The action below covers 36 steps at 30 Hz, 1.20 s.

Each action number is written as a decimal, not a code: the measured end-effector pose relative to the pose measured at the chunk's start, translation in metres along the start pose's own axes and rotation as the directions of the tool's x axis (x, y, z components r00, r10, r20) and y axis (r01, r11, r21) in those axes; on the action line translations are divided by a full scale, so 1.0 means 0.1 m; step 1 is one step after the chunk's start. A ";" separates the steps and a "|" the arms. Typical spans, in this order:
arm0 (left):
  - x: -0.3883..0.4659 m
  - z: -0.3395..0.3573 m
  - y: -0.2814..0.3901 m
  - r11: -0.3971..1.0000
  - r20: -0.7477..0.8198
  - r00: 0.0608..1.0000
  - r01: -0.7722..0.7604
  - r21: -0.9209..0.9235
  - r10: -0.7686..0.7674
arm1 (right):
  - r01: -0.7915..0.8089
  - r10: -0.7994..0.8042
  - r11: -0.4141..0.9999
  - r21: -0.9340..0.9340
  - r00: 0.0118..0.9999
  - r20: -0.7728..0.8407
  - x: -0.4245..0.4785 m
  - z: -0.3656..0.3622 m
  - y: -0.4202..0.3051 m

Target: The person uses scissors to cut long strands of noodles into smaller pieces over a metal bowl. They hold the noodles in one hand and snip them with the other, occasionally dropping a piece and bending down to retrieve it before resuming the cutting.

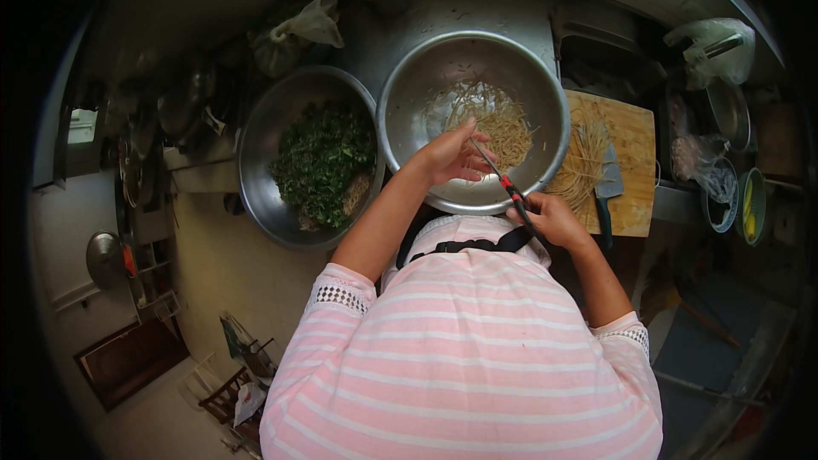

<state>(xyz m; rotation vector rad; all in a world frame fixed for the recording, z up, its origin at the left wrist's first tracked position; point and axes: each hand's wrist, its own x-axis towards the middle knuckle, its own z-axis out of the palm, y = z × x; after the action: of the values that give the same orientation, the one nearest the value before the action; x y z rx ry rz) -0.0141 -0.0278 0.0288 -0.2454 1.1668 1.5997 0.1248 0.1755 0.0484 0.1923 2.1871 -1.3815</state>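
My right hand [551,220] grips the black handles of scissors with red parts [510,186], whose blades point up and left over the rim of a large steel bowl [399,86]. Beside the blades, above the bowl, is my left hand [452,154], its fingers curved; whether it holds a strand cannot be told. Thin pale cut strands [505,131] lie in the bowl. Longer strands of the same look [578,156] rest on a wooden cutting board [632,140] at the right, with a cleaver [610,176] next to them.
A second steel bowl [255,172] at the left holds chopped leafy greens [323,163] and some pale strands. Behind it stands a tied plastic bag [297,35]. At the far right are a green bowl with something yellow [753,207], a blue-rimmed bowl [719,204] and plastic bags.
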 end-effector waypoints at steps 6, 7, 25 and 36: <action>-0.14 0.03 0.01 0.982 -0.053 0.997 -0.049 0.181 0.059 | 0.009 -0.200 0.858 -0.513 0.927 -0.318 -0.11 -0.03 -0.22; -0.13 0.01 -0.02 0.969 -0.065 0.995 -0.055 0.242 0.073 | 0.018 -0.219 0.847 -0.531 0.922 -0.319 -0.11 -0.04 -0.21; -0.19 0.08 -0.07 0.942 0.019 0.987 -0.161 0.294 0.162 | 0.040 -0.052 0.989 -0.142 0.995 -0.080 -0.11 -0.09 -0.31; -0.06 -0.17 -0.10 0.925 0.039 0.956 -0.269 -0.268 0.289 | -0.156 0.100 0.850 0.503 0.986 0.136 -0.03 -0.05 -0.10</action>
<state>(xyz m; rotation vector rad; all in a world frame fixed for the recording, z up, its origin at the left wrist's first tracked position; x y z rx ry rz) -0.0107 -0.0453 0.0186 -0.1887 0.9603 2.0006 0.1218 0.1760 0.0598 0.4415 1.6431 -1.8258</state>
